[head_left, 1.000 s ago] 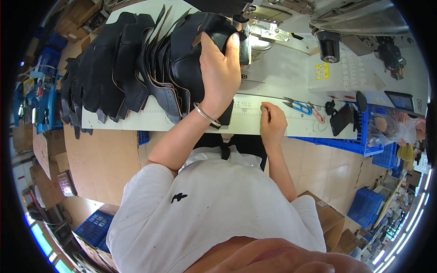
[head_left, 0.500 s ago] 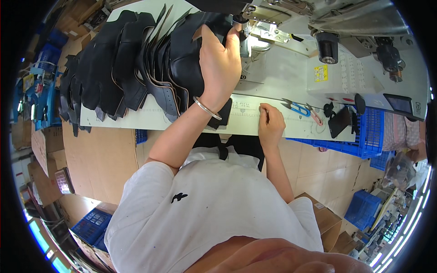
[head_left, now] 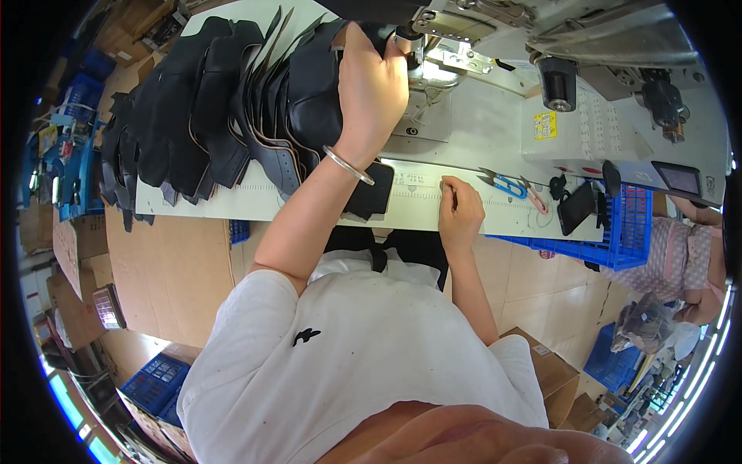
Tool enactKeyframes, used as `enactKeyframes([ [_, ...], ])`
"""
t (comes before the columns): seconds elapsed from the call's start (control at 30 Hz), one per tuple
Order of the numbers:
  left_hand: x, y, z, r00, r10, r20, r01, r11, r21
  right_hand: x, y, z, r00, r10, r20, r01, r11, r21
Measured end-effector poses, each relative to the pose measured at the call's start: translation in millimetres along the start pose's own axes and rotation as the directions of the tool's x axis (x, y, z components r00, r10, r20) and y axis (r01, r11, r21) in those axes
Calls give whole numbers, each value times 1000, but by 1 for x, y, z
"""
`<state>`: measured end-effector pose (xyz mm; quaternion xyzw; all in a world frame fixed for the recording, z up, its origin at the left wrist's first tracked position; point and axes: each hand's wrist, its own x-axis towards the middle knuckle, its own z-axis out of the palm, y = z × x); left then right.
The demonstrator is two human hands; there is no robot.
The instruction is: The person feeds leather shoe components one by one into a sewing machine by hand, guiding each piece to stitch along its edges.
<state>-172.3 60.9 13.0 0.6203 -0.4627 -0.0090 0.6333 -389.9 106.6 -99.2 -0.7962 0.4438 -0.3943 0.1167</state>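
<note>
My left hand (head_left: 374, 91), with a silver bangle at its wrist, grips a black leather piece (head_left: 315, 85) under the sewing machine's lit needle area (head_left: 413, 48). Its fingertips are partly hidden by the leather and the machine head. A black strap-like end (head_left: 369, 199) shows below that wrist, on the table's front edge. Several more black leather pieces (head_left: 174, 108) lie overlapped to the left, with pale cut edges and some punched holes. My right hand (head_left: 461, 210) rests loosely closed on the front edge of the white table (head_left: 417, 203), away from the leather.
Right of my right hand lie blue-handled thread snips (head_left: 504, 184), pink-handled snips (head_left: 535, 198) and a dark flat object (head_left: 576, 209). A blue crate (head_left: 627, 228) stands beyond the table's right end. Cardboard (head_left: 170, 278) is below left. Another person (head_left: 668, 259) is at far right.
My left hand has shifted slightly up and left, turning the leather at the needle; more of the strap-like end shows. My right hand stays put. The other person has moved further into view.
</note>
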Motion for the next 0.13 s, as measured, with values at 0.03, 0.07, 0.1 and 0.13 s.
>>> enactKeyframes([
  [0.03,1,3,0,1000,-1,0,1,1000,-1,0,0,0,1000,3,0,-3,1000,0],
  [0.07,2,9,-1,992,-112,52,117,988,-97,0,1,0,1000,4,0,-4,1000,-2],
  [0.1,3,12,-1,970,-216,114,234,954,-185,0,1,0,1000,5,-2,-5,1000,-1],
  [0.13,4,4,1,946,-290,142,317,916,-245,0,0,0,1000,4,-3,-4,1000,2],
])
